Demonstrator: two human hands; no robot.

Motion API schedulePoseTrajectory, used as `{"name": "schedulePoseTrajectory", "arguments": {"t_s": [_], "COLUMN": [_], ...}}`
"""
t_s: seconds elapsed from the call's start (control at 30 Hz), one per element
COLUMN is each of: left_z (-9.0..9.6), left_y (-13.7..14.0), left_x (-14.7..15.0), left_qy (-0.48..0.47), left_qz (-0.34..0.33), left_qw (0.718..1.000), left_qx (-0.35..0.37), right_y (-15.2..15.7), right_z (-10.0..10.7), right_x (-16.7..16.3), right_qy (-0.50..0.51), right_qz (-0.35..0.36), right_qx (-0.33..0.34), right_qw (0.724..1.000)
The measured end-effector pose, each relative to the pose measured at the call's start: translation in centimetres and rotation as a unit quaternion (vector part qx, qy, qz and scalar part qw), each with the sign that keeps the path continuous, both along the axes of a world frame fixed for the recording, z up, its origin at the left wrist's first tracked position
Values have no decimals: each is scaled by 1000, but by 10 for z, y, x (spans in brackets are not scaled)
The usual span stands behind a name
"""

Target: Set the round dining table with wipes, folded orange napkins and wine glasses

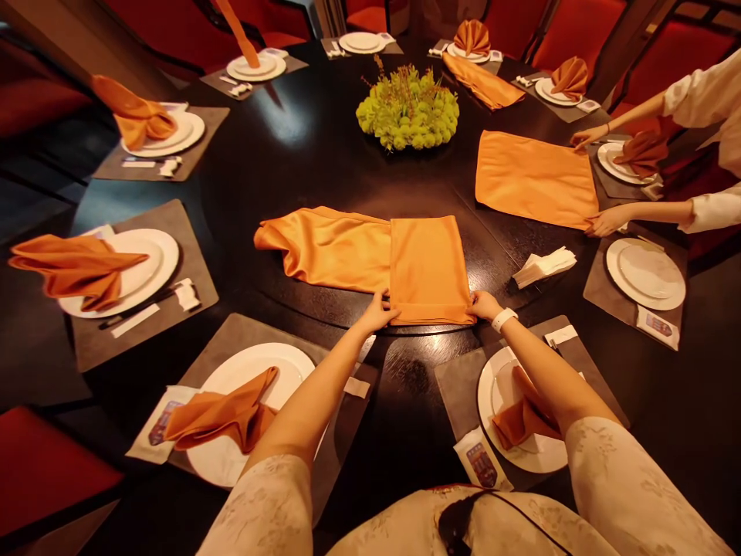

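An orange cloth napkin [427,262] lies flat in front of me, with a narrow fold along its near edge. My left hand [379,311] pinches its near left corner. At the near right corner, the fingers of my right hand [485,306], which has a white band at the wrist, close on the same edge. Left of this napkin lies a loose, rumpled orange cloth [329,247], and the two meet along the napkin's left side. Below my forearms are place settings with a folded napkin [225,409] on the left plate and another folded napkin [524,417] on the right plate.
A co-worker's hands [605,222] hold a spread orange cloth [536,177] at right. A green floral centrepiece [408,112] stands on the dark round table [324,174]. A bundle of white strips [544,266] lies right of my napkin. Plates with folded napkins and red chairs ring the table.
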State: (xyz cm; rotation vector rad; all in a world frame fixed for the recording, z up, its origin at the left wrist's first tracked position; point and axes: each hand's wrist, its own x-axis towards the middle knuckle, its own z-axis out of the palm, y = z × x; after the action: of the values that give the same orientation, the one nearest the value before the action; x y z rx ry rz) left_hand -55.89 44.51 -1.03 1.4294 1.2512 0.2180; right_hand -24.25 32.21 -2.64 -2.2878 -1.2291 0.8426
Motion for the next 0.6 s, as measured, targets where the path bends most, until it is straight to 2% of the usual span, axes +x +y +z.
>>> {"name": "schedulePoseTrajectory", "arguments": {"t_s": [0.07, 0.1, 0.17, 0.23, 0.3, 0.37, 0.47, 0.53, 0.6], "left_z": [3, 6, 12, 18, 24, 25, 22, 16, 10], "left_y": [-4, -6, -10, -12, -11, -10, -15, -25, -37], "left_x": [-3, -4, -4, -4, -2, -1, -5, -14, -26], "left_qy": [-33, -38, -28, 5, 62, 125, 182, 179, 135], "left_qz": [-27, -41, -69, -88, -95, -104, -139, -170, -216], "left_qw": [999, 997, 981, 949, 923, 906, 880, 866, 860], "left_qx": [13, 53, 181, 303, 368, 390, 415, 435, 442], "right_y": [2, 1, 0, -2, -5, -8, -19, -32, -47], "right_z": [7, 12, 22, 30, 33, 31, 24, 22, 23], "right_x": [-2, -4, -8, -12, -16, -21, -26, -29, -29], "right_qy": [0, 0, -13, -71, -147, -191, -194, -188, -162], "right_qz": [4, 2, 8, 53, 116, 160, 203, 240, 285], "right_qx": [20, 37, 85, 138, 169, 166, 149, 145, 146], "right_qw": [1000, 999, 996, 986, 968, 954, 948, 941, 933]}}
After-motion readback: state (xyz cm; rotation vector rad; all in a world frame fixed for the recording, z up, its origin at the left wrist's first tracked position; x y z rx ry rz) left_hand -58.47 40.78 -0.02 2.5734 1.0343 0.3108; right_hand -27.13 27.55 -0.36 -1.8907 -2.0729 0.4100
